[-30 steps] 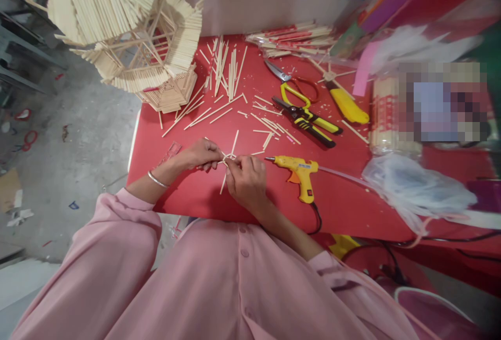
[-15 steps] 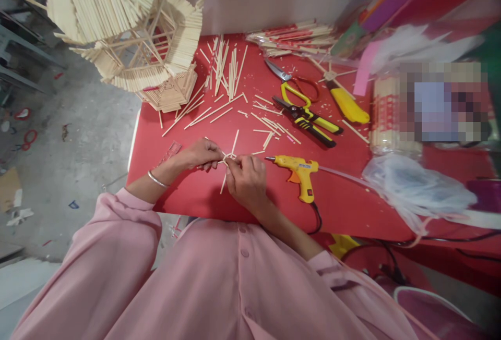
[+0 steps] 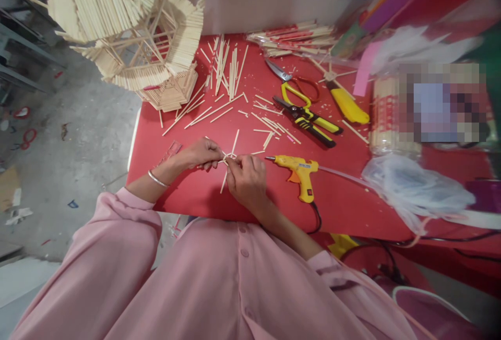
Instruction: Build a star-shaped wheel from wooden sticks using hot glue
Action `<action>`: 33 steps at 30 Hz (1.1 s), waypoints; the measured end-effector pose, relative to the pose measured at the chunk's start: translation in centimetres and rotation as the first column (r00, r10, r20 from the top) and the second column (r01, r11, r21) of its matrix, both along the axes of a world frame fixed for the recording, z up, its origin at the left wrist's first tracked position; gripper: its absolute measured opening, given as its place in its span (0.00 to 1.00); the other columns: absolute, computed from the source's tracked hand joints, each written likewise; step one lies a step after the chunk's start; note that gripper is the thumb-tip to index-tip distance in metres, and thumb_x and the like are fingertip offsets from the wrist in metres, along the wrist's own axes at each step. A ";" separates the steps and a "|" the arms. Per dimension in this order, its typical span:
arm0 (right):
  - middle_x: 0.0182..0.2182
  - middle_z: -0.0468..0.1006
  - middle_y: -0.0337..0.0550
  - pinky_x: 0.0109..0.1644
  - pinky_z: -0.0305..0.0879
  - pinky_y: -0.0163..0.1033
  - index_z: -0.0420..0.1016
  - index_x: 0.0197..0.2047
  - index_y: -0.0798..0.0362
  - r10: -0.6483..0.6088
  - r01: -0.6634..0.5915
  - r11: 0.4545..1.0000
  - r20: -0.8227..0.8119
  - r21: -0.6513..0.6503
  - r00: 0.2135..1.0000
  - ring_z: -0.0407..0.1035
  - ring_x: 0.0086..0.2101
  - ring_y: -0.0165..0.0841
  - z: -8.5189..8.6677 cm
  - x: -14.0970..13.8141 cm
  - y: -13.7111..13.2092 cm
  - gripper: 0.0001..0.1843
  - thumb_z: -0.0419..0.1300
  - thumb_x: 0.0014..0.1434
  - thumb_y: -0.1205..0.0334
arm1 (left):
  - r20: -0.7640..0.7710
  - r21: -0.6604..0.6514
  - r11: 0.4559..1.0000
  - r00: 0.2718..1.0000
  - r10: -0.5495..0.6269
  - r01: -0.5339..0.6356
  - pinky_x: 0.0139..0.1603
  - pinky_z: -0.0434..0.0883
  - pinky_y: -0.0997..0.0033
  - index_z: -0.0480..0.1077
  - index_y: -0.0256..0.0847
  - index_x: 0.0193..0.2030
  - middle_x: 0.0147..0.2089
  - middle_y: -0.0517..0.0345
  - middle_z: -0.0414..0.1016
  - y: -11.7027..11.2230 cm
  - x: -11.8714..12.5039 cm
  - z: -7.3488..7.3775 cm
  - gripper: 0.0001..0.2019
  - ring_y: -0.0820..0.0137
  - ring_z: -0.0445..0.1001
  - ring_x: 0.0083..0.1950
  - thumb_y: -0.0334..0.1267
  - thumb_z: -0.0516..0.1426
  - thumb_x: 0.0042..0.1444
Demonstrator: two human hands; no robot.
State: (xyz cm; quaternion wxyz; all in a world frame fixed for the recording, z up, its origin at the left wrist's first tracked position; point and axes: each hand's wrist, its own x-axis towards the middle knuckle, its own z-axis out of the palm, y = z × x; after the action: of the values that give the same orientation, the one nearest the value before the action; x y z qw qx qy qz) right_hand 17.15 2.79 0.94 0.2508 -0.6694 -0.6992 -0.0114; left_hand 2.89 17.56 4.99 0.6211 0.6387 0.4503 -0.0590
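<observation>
My left hand (image 3: 201,154) and my right hand (image 3: 246,179) meet over the red table (image 3: 188,196), both pinched on a small cluster of crossed wooden sticks (image 3: 228,156). One long stick of the cluster runs from the table's near side up past my fingers. A yellow glue gun (image 3: 299,169) lies just right of my right hand, nozzle pointing at it.
A tall stick-built model (image 3: 129,32) stands at the table's far left corner. Loose sticks (image 3: 223,76) are scattered behind my hands. Yellow-handled cutters (image 3: 307,118), scissors (image 3: 291,82), a yellow knife (image 3: 346,105), stick packets (image 3: 291,37) and a plastic bag (image 3: 415,189) lie to the right.
</observation>
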 end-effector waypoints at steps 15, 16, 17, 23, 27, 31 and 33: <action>0.40 0.76 0.48 0.46 0.53 0.46 0.78 0.56 0.51 -0.004 0.004 1.000 0.022 -0.003 1.000 0.63 0.42 0.40 0.0 0.0 0.0 0.17 0.53 0.68 0.63 | 0.021 -0.008 1.000 1.000 0.006 -0.006 0.14 0.57 0.81 0.76 0.33 0.31 0.19 0.60 0.73 -0.1 0.1 0.2 0.09 0.79 0.66 0.15 0.33 0.59 0.61; 0.40 0.76 0.48 0.46 0.53 0.46 0.77 0.56 0.52 -0.001 0.001 1.000 0.020 -0.008 1.000 0.63 0.42 0.40 0.0 0.0 0.0 0.17 0.53 0.68 0.63 | 0.022 -0.007 1.000 1.000 0.004 -0.003 0.14 0.57 0.81 0.76 0.33 0.31 0.20 0.60 0.73 0.0 0.0 0.2 0.09 0.79 0.66 0.15 0.33 0.59 0.61; 0.40 0.76 0.48 0.46 0.53 0.46 0.77 0.56 0.52 0.001 -0.001 1.000 0.017 -0.014 1.000 0.63 0.42 0.40 0.0 0.0 0.0 0.17 0.53 0.68 0.63 | 0.024 -0.009 1.000 1.000 0.002 -0.001 0.14 0.57 0.81 0.76 0.33 0.31 0.20 0.60 0.73 0.0 0.0 0.1 0.09 0.79 0.66 0.15 0.33 0.59 0.61; 0.41 0.75 0.49 0.46 0.53 0.46 0.77 0.57 0.52 0.012 -0.013 0.999 -0.015 -0.045 1.000 0.61 0.43 0.41 0.0 0.1 0.0 0.18 0.54 0.67 0.63 | 0.028 -0.011 1.000 1.000 0.011 -0.011 0.14 0.58 0.81 0.76 0.33 0.32 0.21 0.61 0.73 -0.1 0.0 0.3 0.08 0.79 0.67 0.15 0.33 0.59 0.61; 0.41 0.75 0.49 0.46 0.53 0.47 0.77 0.57 0.52 0.008 -0.008 0.999 -0.001 -0.036 1.000 0.62 0.43 0.41 -0.1 0.1 0.0 0.18 0.54 0.67 0.63 | 0.020 -0.020 1.000 1.000 0.011 -0.010 0.15 0.58 0.81 0.76 0.33 0.32 0.20 0.61 0.73 -0.1 0.1 0.4 0.08 0.80 0.67 0.16 0.34 0.60 0.61; 0.41 0.76 0.48 0.46 0.53 0.46 0.77 0.56 0.51 -0.001 0.001 1.000 0.010 -0.003 1.000 0.62 0.42 0.40 -0.1 0.0 0.0 0.17 0.54 0.68 0.62 | 0.019 -0.015 1.000 1.000 0.001 0.000 0.15 0.59 0.81 0.77 0.32 0.33 0.21 0.60 0.74 0.0 -0.1 0.2 0.08 0.80 0.67 0.16 0.35 0.61 0.61; 0.41 0.76 0.48 0.46 0.53 0.46 0.78 0.56 0.51 0.003 -0.002 1.000 0.007 -0.004 1.000 0.62 0.42 0.40 -0.1 0.0 0.0 0.17 0.54 0.68 0.62 | 0.024 -0.010 1.000 1.000 -0.003 0.003 0.15 0.59 0.81 0.77 0.32 0.34 0.21 0.60 0.74 0.0 -0.2 0.1 0.09 0.79 0.68 0.16 0.36 0.61 0.61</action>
State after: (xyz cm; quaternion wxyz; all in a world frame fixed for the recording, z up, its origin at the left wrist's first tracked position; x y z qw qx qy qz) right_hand 17.17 2.83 0.81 0.2470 -0.6690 -0.7009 -0.0121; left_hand 2.73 17.58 5.10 0.6296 0.6368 0.4417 -0.0546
